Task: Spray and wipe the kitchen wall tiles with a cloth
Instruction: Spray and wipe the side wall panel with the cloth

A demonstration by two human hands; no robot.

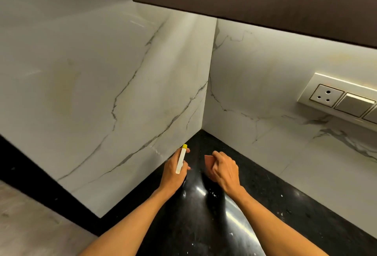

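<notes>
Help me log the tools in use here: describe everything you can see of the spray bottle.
Only the top of the spray bottle shows: a slim white plastic head with a small yellow nozzle tip at its far end. It is tilted, nozzle aimed toward the marble-look wall tile near the corner, above the black countertop. The left hand wraps around it, fingers curled beneath; the body below is hidden by that hand.

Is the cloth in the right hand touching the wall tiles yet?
Apart. The head view shows the right hand holding the pinkish cloth above the black countertop, with dark counter visible between the cloth and the wall tiles.
</notes>
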